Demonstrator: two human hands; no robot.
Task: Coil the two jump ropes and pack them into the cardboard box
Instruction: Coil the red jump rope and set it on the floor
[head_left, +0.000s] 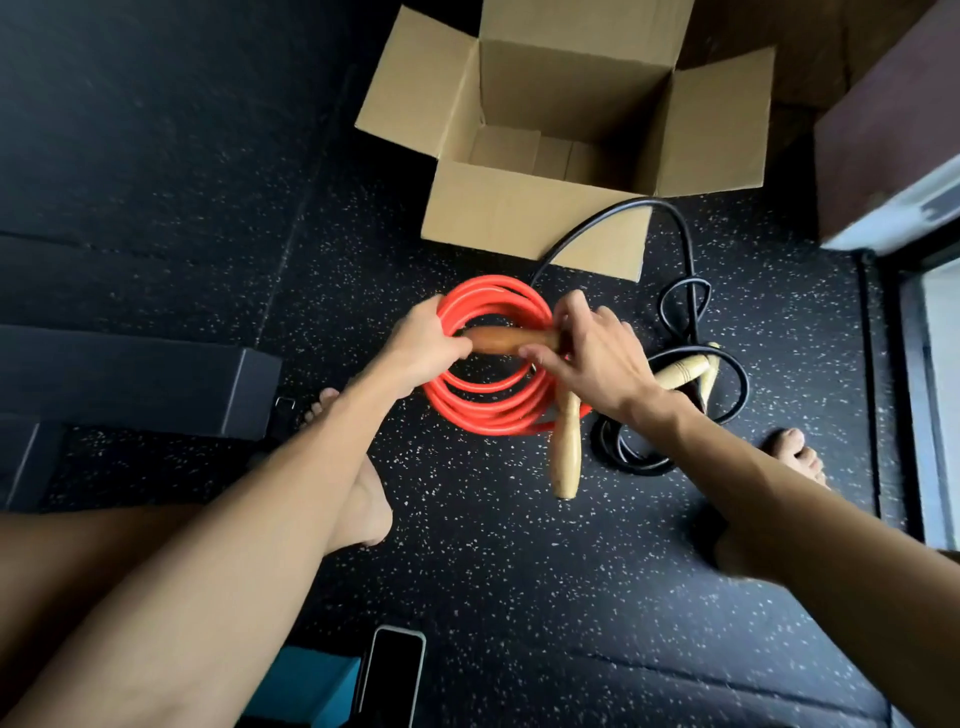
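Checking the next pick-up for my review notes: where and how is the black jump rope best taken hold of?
Probably by its two wooden handles, from above: they lie close together on the floor, rigid, while the cord sprawls in loose loops.

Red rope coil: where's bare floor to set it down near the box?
Bare floor lies left of the cardboard box, beyond the left hand gripping the red rope. Right of the right hand is crowded: the black rope sprawls there.
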